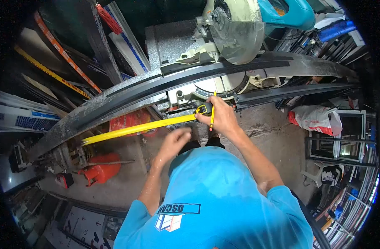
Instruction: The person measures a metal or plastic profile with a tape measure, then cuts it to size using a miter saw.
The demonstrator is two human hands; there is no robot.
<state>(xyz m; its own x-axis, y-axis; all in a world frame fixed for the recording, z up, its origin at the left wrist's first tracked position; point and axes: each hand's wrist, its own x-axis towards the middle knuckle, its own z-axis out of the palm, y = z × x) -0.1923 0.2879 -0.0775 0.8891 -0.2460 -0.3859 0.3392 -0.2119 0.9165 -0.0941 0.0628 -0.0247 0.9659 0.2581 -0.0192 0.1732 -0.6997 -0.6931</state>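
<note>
My right hand (224,117) is closed around a black and yellow tape measure (204,109). A yellow pencil (213,118) stays pinned in the same hand, lying across its fingers. From the case, the yellow tape blade (144,128) runs out far to the left, its far end loose in the air and blurred. Just below the blade is my left hand (176,142), apart from it; its fingers are smeared by motion. Beyond both hands, long dark metal profiles (150,88) lie across the base of a mitre saw (236,35).
The saw's teal handle (290,14) is at top right. Aluminium lengths (63,60) lean at the left. A red gas cylinder (101,169) stands on the floor. At right, a plastic bag (314,119) sits by stacked frames (348,141).
</note>
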